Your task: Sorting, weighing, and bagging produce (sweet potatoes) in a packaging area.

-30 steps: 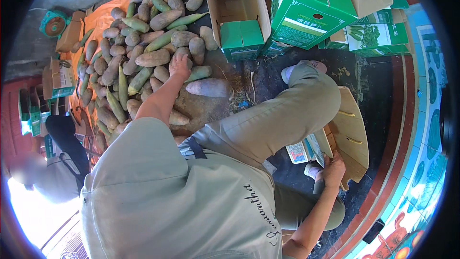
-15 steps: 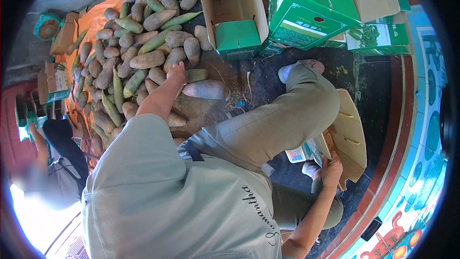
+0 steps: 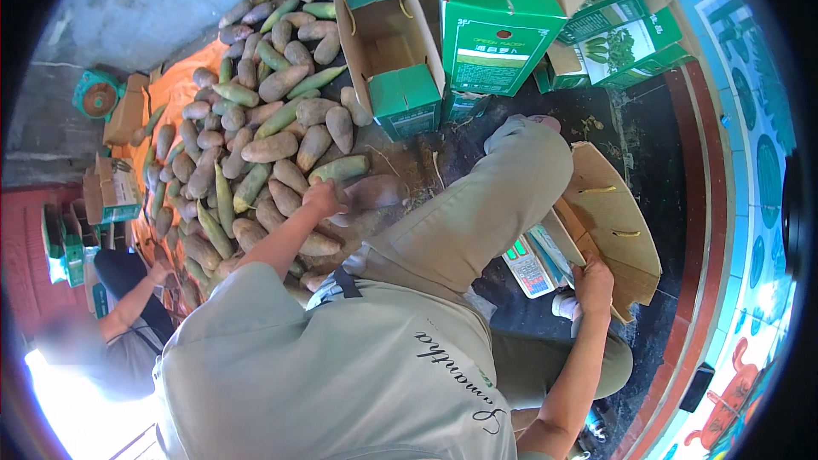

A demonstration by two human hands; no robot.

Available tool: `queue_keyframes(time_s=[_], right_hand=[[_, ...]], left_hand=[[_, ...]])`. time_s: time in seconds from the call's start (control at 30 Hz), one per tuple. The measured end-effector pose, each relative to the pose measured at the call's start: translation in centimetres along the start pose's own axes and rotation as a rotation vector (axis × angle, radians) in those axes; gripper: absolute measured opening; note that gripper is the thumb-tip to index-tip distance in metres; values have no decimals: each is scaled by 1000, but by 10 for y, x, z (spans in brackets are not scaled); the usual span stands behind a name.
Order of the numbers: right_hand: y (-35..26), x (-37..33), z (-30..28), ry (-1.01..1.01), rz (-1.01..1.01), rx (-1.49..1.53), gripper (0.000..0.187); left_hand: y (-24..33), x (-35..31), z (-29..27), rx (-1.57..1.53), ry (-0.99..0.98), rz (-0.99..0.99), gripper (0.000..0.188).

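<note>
A large soil-covered radish [image 3: 377, 193], blurred by motion, lies at the near edge of a big pile of radishes [image 3: 271, 149]. My left hand [image 3: 326, 198] is closed on its left end, with the fingertips partly hidden. On the right, my right hand [image 3: 594, 278] pinches the upright flap of an open cardboard box [image 3: 629, 266]. Beside that box, partly under my leg, sits a digital scale [image 3: 529, 271] with a lit green display. What is deep inside the box is hidden.
An open green carton [image 3: 407, 100] stands past the pile, next to a taller green carton [image 3: 492, 43] and more stacked cartons [image 3: 635, 47]. A co-worker's arm [image 3: 136, 302] reaches to the pile at far left. A red-brown ledge [image 3: 703, 230] borders the right.
My left hand has come nearer from the pile to the large radish, which now looks blurred. My right hand stays on the box flap. The view has shifted, showing more of the scale.
</note>
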State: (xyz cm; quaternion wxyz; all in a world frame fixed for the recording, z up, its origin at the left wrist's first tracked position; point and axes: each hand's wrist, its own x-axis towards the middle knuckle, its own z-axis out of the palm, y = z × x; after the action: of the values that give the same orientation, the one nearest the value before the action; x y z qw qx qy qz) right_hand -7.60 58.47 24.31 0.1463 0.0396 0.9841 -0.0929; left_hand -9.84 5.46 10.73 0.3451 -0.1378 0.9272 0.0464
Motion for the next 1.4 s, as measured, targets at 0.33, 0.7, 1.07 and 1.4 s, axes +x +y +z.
queue_keyframes(time_s=[0.33,0.7,1.07,1.4], right_hand=[[4,-1,11,44,-60,-146,19],[0,-4,14,168,-121,-211,16],[-5,-9,14,159,-123,-276,14],[-4,-6,15,161,-111,-188,15]], left_hand=[[95,-117,-142,-165,663,453,58],[216,-187,-226,-648,1034,1143,56],[384,-162,-137,-565,507,1153,59],[447,-101,-45,-760,-65,916,62]])
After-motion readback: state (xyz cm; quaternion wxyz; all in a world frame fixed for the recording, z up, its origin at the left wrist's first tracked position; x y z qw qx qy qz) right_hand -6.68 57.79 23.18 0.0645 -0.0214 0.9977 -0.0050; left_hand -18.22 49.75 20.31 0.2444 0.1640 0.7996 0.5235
